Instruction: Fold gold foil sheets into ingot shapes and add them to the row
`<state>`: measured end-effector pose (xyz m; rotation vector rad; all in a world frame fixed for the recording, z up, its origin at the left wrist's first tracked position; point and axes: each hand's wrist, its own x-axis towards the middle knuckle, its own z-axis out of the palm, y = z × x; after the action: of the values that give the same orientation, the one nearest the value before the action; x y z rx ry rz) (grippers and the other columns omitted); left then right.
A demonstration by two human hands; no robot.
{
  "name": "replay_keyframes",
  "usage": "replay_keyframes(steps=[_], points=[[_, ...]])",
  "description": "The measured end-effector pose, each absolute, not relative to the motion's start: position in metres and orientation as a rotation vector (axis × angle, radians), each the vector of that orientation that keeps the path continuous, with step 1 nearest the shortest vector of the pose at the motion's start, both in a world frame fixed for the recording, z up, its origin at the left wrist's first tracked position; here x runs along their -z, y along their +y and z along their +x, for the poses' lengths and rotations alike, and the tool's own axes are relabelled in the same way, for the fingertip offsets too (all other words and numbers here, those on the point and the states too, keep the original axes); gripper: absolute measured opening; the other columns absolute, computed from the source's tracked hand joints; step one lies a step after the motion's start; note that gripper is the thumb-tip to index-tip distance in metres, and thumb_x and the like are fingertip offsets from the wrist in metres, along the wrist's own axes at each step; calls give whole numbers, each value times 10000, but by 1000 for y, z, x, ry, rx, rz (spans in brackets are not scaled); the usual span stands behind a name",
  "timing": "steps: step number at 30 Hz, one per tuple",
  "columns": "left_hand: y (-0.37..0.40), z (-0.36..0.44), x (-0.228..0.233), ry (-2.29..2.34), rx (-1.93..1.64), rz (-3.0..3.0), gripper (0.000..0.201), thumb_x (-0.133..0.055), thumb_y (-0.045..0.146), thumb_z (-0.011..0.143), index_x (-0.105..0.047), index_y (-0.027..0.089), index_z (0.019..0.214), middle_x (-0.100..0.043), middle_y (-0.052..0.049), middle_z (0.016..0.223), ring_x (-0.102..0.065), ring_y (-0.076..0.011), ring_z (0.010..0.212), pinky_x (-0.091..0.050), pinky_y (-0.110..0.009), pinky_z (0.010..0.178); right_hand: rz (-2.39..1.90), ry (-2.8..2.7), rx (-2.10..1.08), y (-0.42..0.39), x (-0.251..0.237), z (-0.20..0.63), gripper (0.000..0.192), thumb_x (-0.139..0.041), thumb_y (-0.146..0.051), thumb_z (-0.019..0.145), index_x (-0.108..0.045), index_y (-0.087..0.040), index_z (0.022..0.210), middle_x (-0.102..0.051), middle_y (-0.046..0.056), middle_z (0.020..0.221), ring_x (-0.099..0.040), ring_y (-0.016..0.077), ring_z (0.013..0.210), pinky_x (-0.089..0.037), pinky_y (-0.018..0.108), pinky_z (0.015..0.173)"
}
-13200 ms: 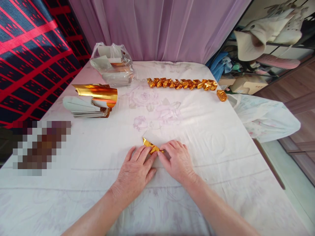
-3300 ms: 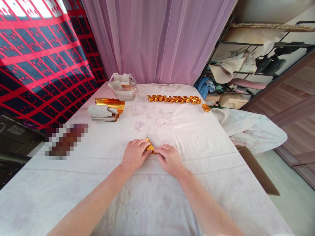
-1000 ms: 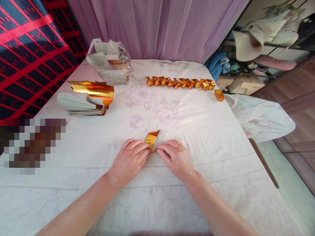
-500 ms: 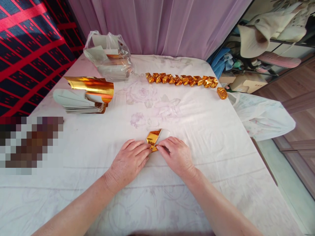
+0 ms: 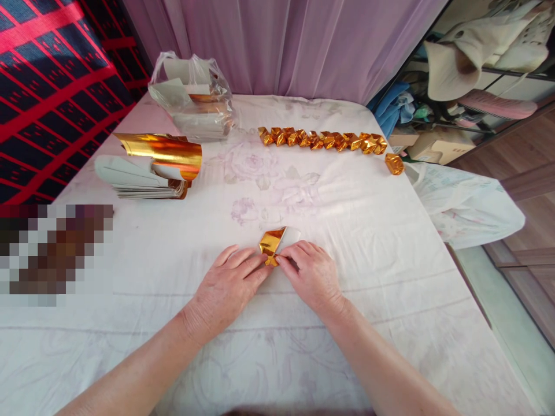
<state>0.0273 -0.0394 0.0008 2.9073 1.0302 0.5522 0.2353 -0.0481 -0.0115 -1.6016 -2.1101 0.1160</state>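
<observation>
Left hand (image 5: 229, 286) and right hand (image 5: 313, 277) pinch a folded gold foil sheet (image 5: 272, 242) between meeting fingertips. Its white underside shows just beyond the right fingertips.

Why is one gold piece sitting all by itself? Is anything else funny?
One folded gold piece lies apart from the row of gold pieces, near the table's right edge. The top gold sheet on the stack curls up. Nothing else stands out.

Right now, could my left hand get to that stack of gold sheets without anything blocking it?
Probably yes. The left hand rests on the gold piece, and only bare tablecloth lies between it and the stack; it looks like a long stretch, though.
</observation>
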Motion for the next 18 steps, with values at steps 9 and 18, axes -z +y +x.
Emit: replay_keyframes(steps=[9,18], points=[[-42,28,2,1061,-504,2913,248,-554,177,953,-662,251,1164,-711,-17,1185,-593,-225,1162,-377,-459,1073,-1618,-2091,-116,-48,13,234,187,-596,-266,934,-639,-227,757,-649,8,735,-600,176,729,-382,305,675],[-43,28,2,1041,-489,2916,258,-577,156,925,-663,240,1153,-698,-40,1185,-581,-233,1180,-391,-470,1083,-1620,-2068,-141,-48,15,234,166,-573,-277,944,-639,-228,800,-663,19,773,-609,177,739,-394,310,676]])
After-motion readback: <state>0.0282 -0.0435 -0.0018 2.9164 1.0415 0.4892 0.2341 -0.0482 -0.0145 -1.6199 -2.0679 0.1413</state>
